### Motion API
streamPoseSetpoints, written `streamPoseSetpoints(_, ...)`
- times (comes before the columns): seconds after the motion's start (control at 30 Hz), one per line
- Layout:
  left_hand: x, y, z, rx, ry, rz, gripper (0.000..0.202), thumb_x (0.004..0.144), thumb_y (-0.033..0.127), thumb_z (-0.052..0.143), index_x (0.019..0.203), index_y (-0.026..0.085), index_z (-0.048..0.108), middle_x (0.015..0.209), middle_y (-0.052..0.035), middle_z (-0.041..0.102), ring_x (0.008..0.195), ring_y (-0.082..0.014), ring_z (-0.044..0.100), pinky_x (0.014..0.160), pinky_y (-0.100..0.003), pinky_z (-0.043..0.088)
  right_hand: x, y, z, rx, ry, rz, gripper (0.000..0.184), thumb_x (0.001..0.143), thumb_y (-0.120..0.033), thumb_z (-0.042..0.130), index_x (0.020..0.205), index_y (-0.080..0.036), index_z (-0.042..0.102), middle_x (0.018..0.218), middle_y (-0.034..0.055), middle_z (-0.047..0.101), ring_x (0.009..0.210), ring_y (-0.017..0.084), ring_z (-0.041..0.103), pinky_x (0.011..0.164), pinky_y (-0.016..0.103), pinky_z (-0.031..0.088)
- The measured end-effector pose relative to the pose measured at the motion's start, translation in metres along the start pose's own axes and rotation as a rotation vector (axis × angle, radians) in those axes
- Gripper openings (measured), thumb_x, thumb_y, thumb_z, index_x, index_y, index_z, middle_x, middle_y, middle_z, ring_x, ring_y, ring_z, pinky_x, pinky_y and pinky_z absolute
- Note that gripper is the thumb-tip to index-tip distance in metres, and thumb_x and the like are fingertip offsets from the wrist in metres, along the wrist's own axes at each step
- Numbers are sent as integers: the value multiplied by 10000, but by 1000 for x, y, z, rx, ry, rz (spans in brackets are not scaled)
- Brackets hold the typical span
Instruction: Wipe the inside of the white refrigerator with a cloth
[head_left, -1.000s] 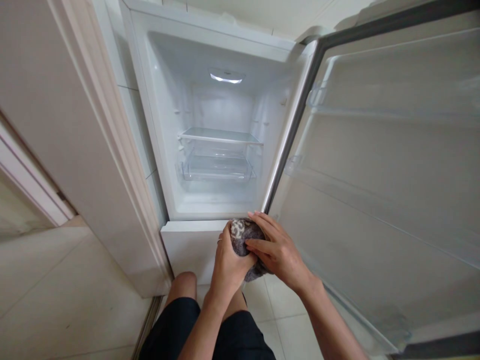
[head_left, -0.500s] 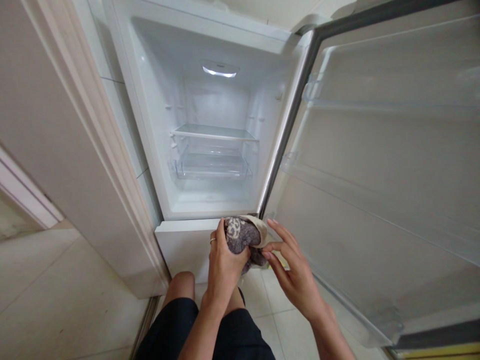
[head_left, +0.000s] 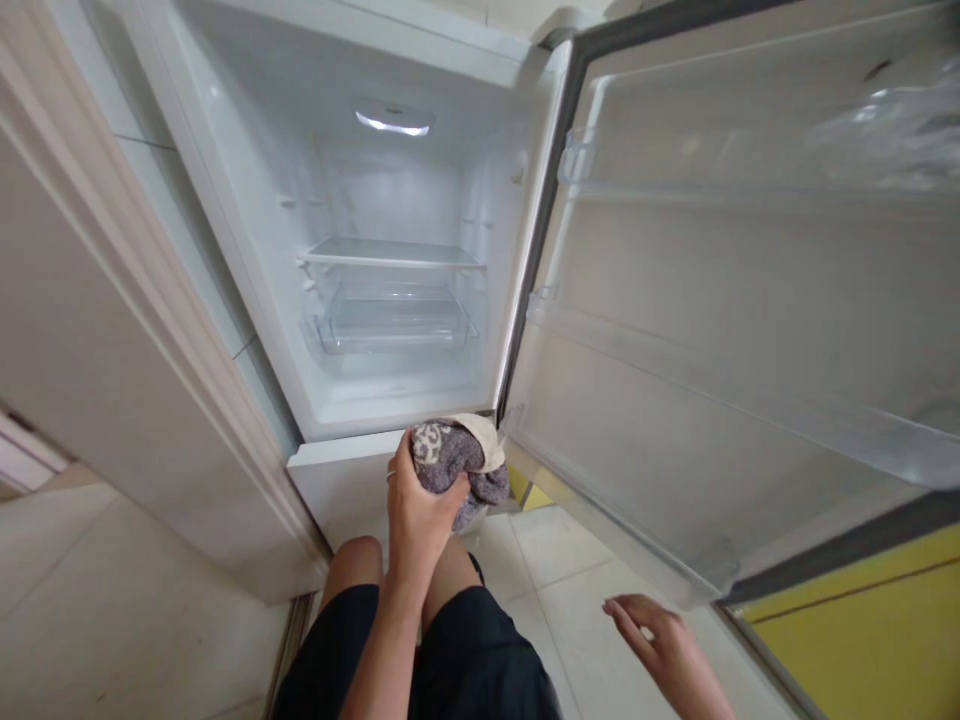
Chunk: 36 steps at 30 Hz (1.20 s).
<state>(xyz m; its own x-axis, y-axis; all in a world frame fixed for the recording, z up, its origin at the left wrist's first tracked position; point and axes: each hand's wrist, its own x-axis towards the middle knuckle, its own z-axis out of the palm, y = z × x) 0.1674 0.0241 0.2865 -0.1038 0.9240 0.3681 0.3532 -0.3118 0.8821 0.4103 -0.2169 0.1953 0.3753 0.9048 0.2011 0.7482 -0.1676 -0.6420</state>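
My left hand [head_left: 417,512] is closed round a bunched grey and beige cloth [head_left: 454,458], held just below the bottom edge of the open fridge [head_left: 247,250]. A ring shows on one of its fingers. My right hand [head_left: 654,630] has dropped low to the right, over the floor tiles, holding nothing, with its fingers loosely stretched out. The fridge compartment is lit and holds only a glass shelf [head_left: 390,254] and a clear drawer [head_left: 394,322].
The fridge door [head_left: 720,300] stands wide open on the right, its clear door bins bare. A closed white lower drawer front [head_left: 337,480] sits under the compartment. A pale wall or door frame [head_left: 112,330] runs along the left. My knees in dark shorts [head_left: 450,650] are below. A yellow surface [head_left: 862,640] shows lower right.
My right hand let go of the cloth and dropped down to the right. The left hand keeps the cloth. The view has shifted to the right.
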Motion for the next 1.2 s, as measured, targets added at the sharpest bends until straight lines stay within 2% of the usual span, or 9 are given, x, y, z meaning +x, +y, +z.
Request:
streamPoseSetpoints(0.1, 2, 1, -8, 3, -15, -5, 824, 677, 345, 772, 1438, 182, 501, 1387, -165, 623, 1307, -338, 588, 1122, -483, 469, -34, 50, -8, -106, 9, 149, 385, 850, -587, 594, 761, -267, 787, 1037, 87, 801, 894, 307, 784, 772, 363, 654)
streamPoseSetpoints(0.23, 4, 9, -17, 7, -5, 10, 849, 664, 417, 773, 1424, 146, 511, 1390, -190, 615, 1321, -358, 576, 1137, -499, 459, -71, 91, -32, -190, 60, 278, 578, 707, -504, 678, 1233, -276, 751, 1231, 85, 736, 1100, 363, 729, 910, 475, 628)
streamPoseSetpoints(0.3, 4, 12, -20, -16, 17, 21, 857, 653, 457, 768, 1410, 140, 524, 1374, -189, 626, 1300, -361, 592, 1122, -505, 473, -81, 94, -51, -192, 106, 297, 534, 736, -568, 671, 1176, -286, 782, 1218, 80, 736, 1105, 362, 725, 935, 478, 617)
streamPoseSetpoints(0.43, -8, 9, -22, -51, 69, 26, 886, 613, 513, 768, 1387, 143, 549, 1333, -177, 653, 1246, -364, 629, 1082, -512, 503, -89, 82, -98, -184, 211, 300, 471, 772, -719, 620, 820, -305, 839, 1135, 71, 761, 986, 367, 759, 811, 430, 658)
streamPoseSetpoints(0.57, -28, -5, -15, -51, 66, -42, 838, 599, 534, 763, 1324, 150, 592, 1262, -171, 682, 1195, -379, 652, 1040, -536, 526, -90, 77, -143, -146, 359, 362, 549, 753, -766, 617, 910, -292, 847, 1056, 73, 784, 992, 369, 758, 852, 447, 651)
streamPoseSetpoints(0.73, -47, -14, 5, -87, 11, -86, 800, 613, 562, 751, 1287, 160, 591, 1252, -172, 686, 1184, -370, 658, 1035, -528, 530, -70, 70, -185, -23, 697, 365, 652, 722, -811, 620, 1006, -260, 819, 1163, 106, 771, 1053, 357, 746, 968, 503, 602)
streamPoseSetpoints(0.9, -62, -20, 18, -75, -91, -36, 841, 628, 567, 755, 1344, 170, 565, 1282, -169, 681, 1199, -367, 657, 1028, -501, 538, -31, 31, -220, 212, 896, 270, 575, 817, -716, 636, 1183, -282, 721, 1315, 114, 703, 1160, 315, 701, 995, 502, 591)
streamPoseSetpoints(1.07, -91, -36, 30, -65, -204, 80, 791, 658, 532, 766, 1345, 195, 567, 1268, -150, 689, 1183, -367, 661, 1046, -507, 530, 8, 21, -248, 554, 857, -5, 420, 902, -625, 587, 1176, -320, 679, 1404, 75, 643, 1314, 266, 602, 1087, 488, 518)
streamPoseSetpoints(1.2, -117, -33, 34, -112, -207, 219, 726, 696, 494, 734, 1343, 202, 582, 1268, -142, 684, 1169, -353, 663, 1027, -482, 550, 31, 36, -255, 658, 803, 38, 539, 903, -691, 524, 1264, -306, 631, 1482, 88, 583, 1346, 241, 575, 1153, 475, 453)
